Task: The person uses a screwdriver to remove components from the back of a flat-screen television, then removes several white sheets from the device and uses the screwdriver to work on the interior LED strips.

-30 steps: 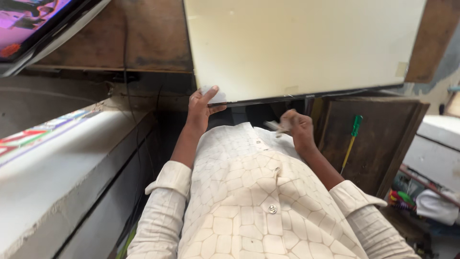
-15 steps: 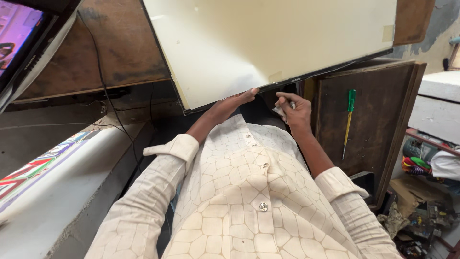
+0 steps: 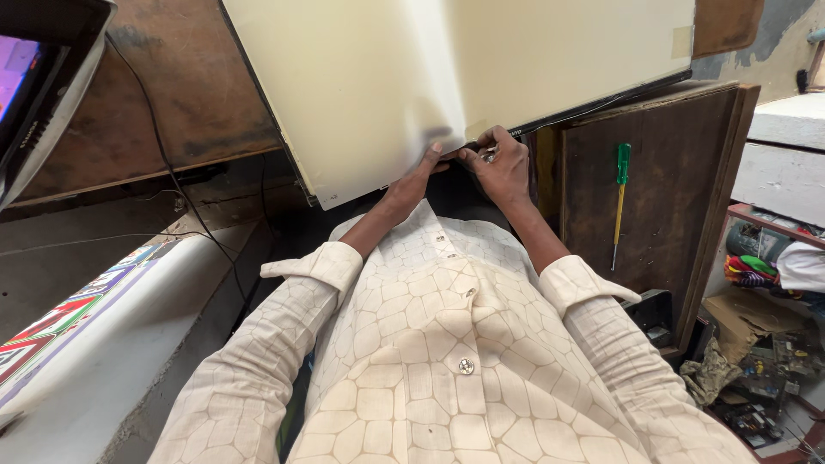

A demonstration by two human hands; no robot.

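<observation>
Pressing up against the lower edge of a large cream panel (image 3: 369, 94) with the left hand (image 3: 412, 185), fingers (image 3: 432, 155) flat under the sheet rather than curled round it. Pinching a small silvery tool (image 3: 490, 155) at the same edge with the right hand (image 3: 498, 167), fingers clenched on it. Tilted overhead, panel leaning above a dark wooden board (image 3: 653, 189); green-handled screwdriver (image 3: 620, 202) hanging against that board, well apart. Screen (image 3: 30, 86) glowing far left.

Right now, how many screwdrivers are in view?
1. A green-handled screwdriver hangs upright against the dark wooden board, to the right of the right hand. Others may be hidden in the clutter at lower right.
</observation>
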